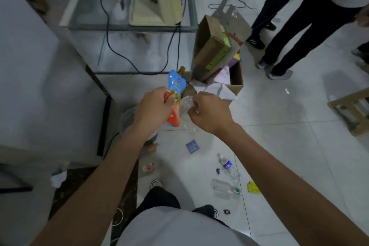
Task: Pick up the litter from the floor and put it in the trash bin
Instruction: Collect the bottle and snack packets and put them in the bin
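Here, left hand (153, 107) fingers (169, 99) clamp pouch (177, 85), spout pointing away; right hand (209, 113) pinches plastic (186, 105).

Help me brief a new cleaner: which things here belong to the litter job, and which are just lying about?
Job: pouch in the left hand; clear plastic in the right hand; on the floor, labelled bottle, clear bottle, blue wrapper, yellow wrapper.
Lying about: black cable, wooden crate, bystander's shoes.

left hand (153, 109) gripping pouch (175, 90), right hand (209, 113) gripping bottle (186, 106)
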Available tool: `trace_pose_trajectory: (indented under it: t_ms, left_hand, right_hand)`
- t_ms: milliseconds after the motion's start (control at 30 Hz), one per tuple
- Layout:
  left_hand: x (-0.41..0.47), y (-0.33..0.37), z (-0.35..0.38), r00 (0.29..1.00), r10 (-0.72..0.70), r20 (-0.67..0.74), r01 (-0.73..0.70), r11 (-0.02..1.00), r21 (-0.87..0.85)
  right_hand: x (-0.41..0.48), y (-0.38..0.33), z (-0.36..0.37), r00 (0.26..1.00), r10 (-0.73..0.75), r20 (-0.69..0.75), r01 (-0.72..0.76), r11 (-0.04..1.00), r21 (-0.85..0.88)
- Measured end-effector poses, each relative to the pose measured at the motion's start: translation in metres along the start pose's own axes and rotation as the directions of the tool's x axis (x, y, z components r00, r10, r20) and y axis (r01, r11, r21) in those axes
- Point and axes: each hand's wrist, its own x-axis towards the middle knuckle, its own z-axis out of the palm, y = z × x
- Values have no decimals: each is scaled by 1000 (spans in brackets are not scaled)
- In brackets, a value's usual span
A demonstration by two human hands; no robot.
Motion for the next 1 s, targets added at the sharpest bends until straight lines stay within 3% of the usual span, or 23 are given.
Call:
trace_pose_trajectory:
  t_ms: [367, 600, 1000]
  left_hand:
    - [12, -102, -58, 982, -164, -92, 157, 985, -73]
    - [4, -167, -80, 951, -294, -91, 269, 938, -216]
    - [-9, -227, -94, 875, -451, -174, 423, 889, -176]
  right_hand:
    - [76, -84, 49, 990, -125, 69, 125, 992, -1]
    - [107, -128, 79, 972, -198, 127, 205, 978, -45]
    - [150, -158, 120, 916, -313, 252, 327, 945, -16]
